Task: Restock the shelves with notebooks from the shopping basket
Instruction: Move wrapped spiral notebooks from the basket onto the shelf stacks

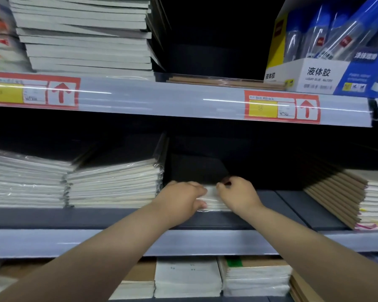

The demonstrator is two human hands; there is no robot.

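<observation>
Both hands on black-covered notebook pack, middle shelf.
Left hand fingers curl round its 9 o'clock end; right hand fingers curl over the 3 o'clock end. Wrapped stack just beside, 9 o'clock.

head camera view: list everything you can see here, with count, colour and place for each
plastic-wrapped pack of white notebooks: one, white, middle shelf centre
plastic-wrapped white notebook stacks: two, white, middle shelf left
brown kraft-cover notebook stack: one, brown, middle shelf right
grey-white notebook pile: one, grey-white, upper shelf left
liquid glue display carton: one, blue, white, yellow, upper shelf right
red-and-yellow price labels: two, upper shelf rail
lower white notebook stacks: at least two, white, below middle shelf
left hand: grips the pack's left end
right hand: pinches its top right edge
</observation>
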